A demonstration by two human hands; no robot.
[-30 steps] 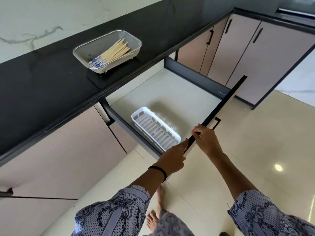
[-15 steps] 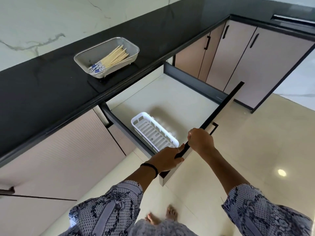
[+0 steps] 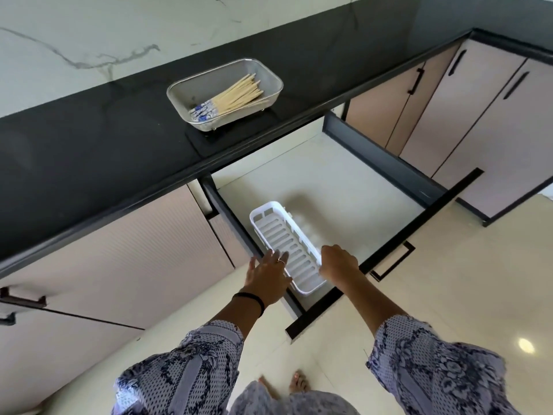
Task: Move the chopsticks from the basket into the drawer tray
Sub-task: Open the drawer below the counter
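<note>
While the chopsticks [image 3: 232, 97] lie bundled in the metal mesh basket [image 3: 179, 94] on the black surface [image 3: 89, 151], both hands reach down into the open drawer [image 3: 344, 187] below. The white slotted tray [image 3: 287, 239] sits on the drawer floor near its left wall, lying at an angle. The left hand [image 3: 267, 272] has a loose, spread grip, fingers straight and resting on the tray's near left rim. The right hand [image 3: 338, 263] curls over the tray's right rim, though whether its grip actually pinches the rim I cannot tell. A dark band [image 3: 250, 299] circles the left wrist. Patterned sleeves [image 3: 185, 369] cover both upper arms. Closed cabinet doors [image 3: 484, 115] stand to the right.
</note>
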